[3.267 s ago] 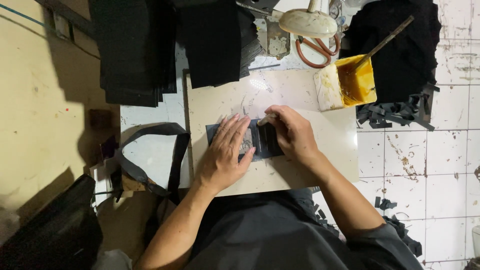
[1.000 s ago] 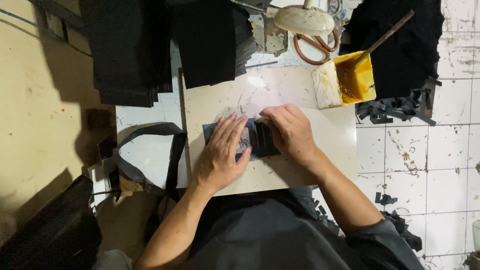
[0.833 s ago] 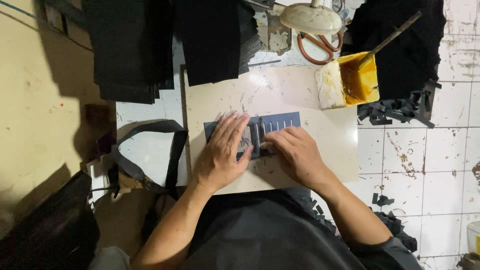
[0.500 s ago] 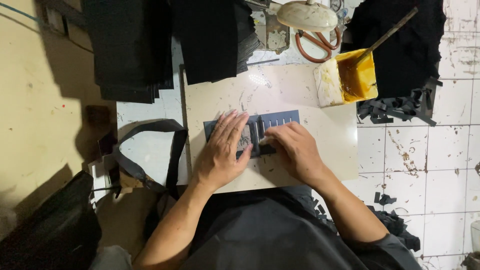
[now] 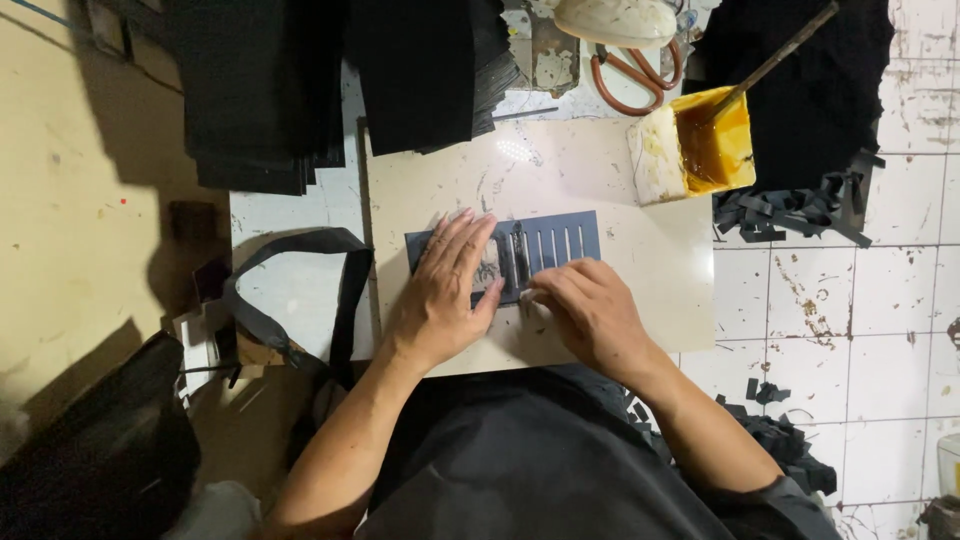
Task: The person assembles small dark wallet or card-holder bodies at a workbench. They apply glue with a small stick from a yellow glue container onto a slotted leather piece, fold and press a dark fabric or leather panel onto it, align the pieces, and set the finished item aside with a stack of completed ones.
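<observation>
Nearest the camera: the person's dark garment (image 5: 540, 470) fills the lower middle of the head view, with both bare forearms reaching up from it.

Left hand (image 5: 445, 290): palm down, fingers spread flat, pressing on the left half of a dark blue slotted panel (image 5: 560, 240). Nothing is enclosed in it; it pins the panel by pressure only.

Right hand (image 5: 590, 310): fingers curled, fingertips at the lower edge of the panel near its middle. A small pale bit shows at the fingertips; cannot tell what it is or whether it is pinched.

Panel: lies flat on a cream work board (image 5: 640, 290), roughly central, long side across the view. Right half is uncovered and shows several narrow parallel slots. A grey smear sits between the 2 hands.

Left of the board: a black strap loop (image 5: 345, 290) lies on a white surface, just beside the board's left edge.

Right of the board: white floor tiles (image 5: 850, 300) with scattered black offcuts (image 5: 790, 205).

Far edge: a yellow glue tub (image 5: 715, 145) at the board's upper right corner, a stick (image 5: 775, 60) standing in it. Orange-handled scissors (image 5: 630, 85) lie beyond the board. 2 stacks of black sheet material (image 5: 260, 90) overhang the upper left.
</observation>
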